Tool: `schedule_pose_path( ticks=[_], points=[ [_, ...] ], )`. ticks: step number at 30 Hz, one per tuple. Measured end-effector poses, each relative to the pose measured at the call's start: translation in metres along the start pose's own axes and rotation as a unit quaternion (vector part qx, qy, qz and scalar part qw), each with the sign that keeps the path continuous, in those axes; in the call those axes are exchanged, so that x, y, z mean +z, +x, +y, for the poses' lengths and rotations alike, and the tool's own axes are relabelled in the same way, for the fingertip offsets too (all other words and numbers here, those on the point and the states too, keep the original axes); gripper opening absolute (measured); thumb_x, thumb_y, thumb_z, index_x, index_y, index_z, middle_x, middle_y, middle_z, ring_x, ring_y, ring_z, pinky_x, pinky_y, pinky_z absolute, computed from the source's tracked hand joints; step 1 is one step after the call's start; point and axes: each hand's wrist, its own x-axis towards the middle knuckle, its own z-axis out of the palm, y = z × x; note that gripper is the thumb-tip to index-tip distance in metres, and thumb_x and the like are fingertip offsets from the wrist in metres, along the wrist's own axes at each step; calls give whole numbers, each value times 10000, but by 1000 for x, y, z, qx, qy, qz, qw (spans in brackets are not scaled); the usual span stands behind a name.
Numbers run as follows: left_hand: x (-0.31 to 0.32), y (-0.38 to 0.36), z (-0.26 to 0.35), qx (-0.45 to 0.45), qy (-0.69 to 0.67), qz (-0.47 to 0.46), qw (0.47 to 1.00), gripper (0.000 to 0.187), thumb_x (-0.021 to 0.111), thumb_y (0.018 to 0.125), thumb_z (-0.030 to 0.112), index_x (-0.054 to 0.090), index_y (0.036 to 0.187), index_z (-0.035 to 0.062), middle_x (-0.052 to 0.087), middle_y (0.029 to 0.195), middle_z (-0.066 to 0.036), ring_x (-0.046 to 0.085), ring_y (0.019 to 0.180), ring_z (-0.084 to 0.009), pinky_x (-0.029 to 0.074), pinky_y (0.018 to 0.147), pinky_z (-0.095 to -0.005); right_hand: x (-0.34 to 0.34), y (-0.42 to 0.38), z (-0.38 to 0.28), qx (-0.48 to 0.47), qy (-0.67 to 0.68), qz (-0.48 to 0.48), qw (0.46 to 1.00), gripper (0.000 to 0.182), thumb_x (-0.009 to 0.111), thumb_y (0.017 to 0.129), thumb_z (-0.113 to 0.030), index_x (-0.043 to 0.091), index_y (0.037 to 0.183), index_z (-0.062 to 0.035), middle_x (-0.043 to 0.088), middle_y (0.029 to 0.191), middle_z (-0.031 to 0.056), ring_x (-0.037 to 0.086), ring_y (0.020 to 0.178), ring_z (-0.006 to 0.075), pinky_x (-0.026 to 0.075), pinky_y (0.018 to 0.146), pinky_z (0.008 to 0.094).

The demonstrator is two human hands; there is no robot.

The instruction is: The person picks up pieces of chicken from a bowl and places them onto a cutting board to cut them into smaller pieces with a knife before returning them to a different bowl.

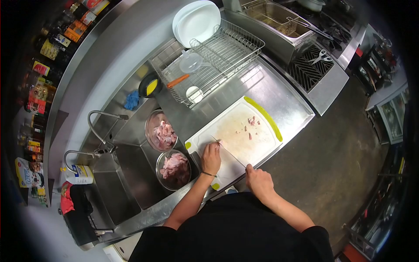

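A white cutting board (244, 150) with green ends lies on the steel counter. My right hand (259, 181) is closed on the handle of a knife (232, 156), whose blade slants up and left across the board. My left hand (211, 158) is on the board's left part, fingers pressed together at a small piece of meat (221, 142) beside the blade. Small meat scraps (252, 122) lie near the board's far right. Left of the board, two clear bowls hold raw meat: the farther bowl's meat (164, 134) and the nearer bowl's meat (174, 165).
A steel sink (114, 192) with two faucets is at the left. Behind the board stands a wire dish rack (231, 52) with white plates (198, 22) and an orange-handled tool (178, 81). A fryer (279, 22) and scissors (321, 56) are at the upper right.
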Motion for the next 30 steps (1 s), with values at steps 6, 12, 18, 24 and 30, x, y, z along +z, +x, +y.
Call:
schedule_pose_path(
  ticks=[6, 12, 18, 24, 30],
  points=[
    [11, 7, 2, 17, 159, -10, 987, 118, 508, 913, 173, 521, 940, 60, 584, 896, -142, 579, 839, -333, 474, 757, -429, 1, 5, 0, 17, -109, 0, 994, 119, 505, 833, -92, 537, 937, -42, 635, 638, 141, 658, 595, 291, 524, 522, 382],
    [25, 35, -22, 37, 157, 14, 987, 119, 573, 872, 177, 501, 891, 85, 595, 798, -113, 615, 681, -303, 503, 579, -422, -4, 0, 1, 44, -112, -12, 993, 117, 501, 842, -95, 533, 947, -55, 639, 649, 132, 667, 611, 275, 532, 524, 376],
    [21, 55, -34, 157, 67, -44, 984, 146, 609, 843, 143, 490, 894, 75, 589, 757, -129, 601, 641, -337, 491, 545, -441, -8, -2, 9, 49, -95, -19, 994, 105, 497, 838, -72, 535, 933, -50, 636, 656, 153, 667, 627, 301, 535, 530, 389],
    [16, 58, -33, 134, 83, -108, 982, 79, 517, 895, 135, 483, 931, 73, 597, 827, -150, 603, 707, -361, 485, 599, -463, -9, 7, 9, 33, -74, -20, 997, 111, 496, 838, -63, 542, 933, -31, 638, 663, 168, 666, 633, 320, 537, 541, 405],
    [14, 61, -34, 119, 67, -124, 983, 51, 492, 895, 97, 485, 934, 63, 614, 830, -149, 613, 726, -363, 490, 623, -465, -18, 15, 5, 48, -79, -53, 994, 92, 494, 839, -57, 538, 912, -22, 647, 689, 183, 672, 649, 331, 549, 570, 403]
  ],
)
